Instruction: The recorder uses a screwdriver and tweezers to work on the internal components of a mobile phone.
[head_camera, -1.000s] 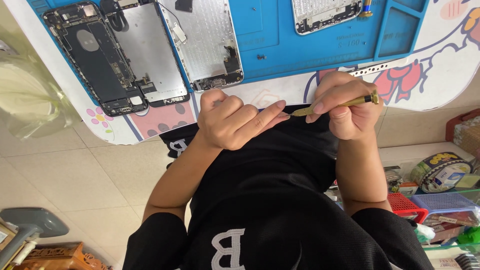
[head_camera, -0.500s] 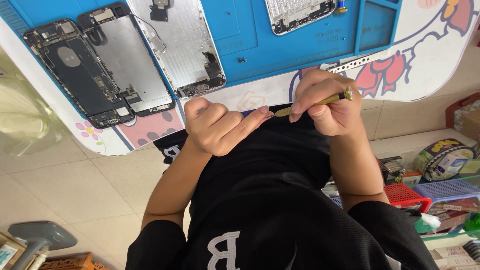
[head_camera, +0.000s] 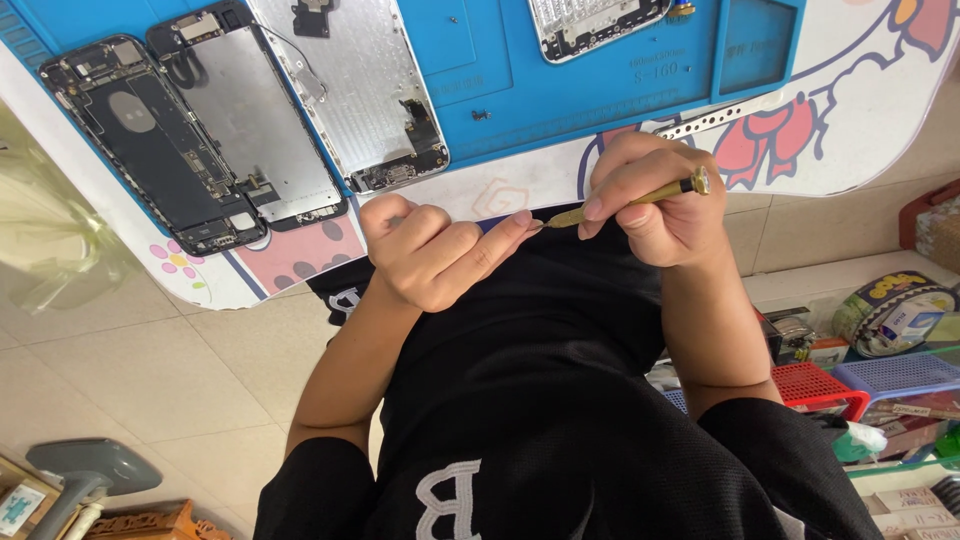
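My right hand (head_camera: 655, 200) grips a thin brass-coloured screwdriver (head_camera: 630, 198) whose tip points left at my left hand (head_camera: 435, 250). The left hand's fingers are curled, and its index fingertip meets the screwdriver tip; whether anything tiny sits between them I cannot tell. Both hands hover over my lap in a black shirt, just below the table edge. On the blue work mat (head_camera: 560, 90) above lie an opened phone body (head_camera: 150, 140), its detached screen panel (head_camera: 255, 130) and a silver back plate (head_camera: 355, 90).
Another phone part (head_camera: 590, 22) lies at the mat's top. A small screw (head_camera: 481, 116) rests on the mat. The white table (head_camera: 860, 130) carries cartoon prints. Red (head_camera: 815, 385) and blue (head_camera: 900, 375) baskets and boxes stand on the floor right; a grey stand (head_camera: 85, 470) sits lower left.
The view has shifted, so the table and hands sit a little higher in frame. The hands keep the same pose, screwdriver tip against the left fingertip.
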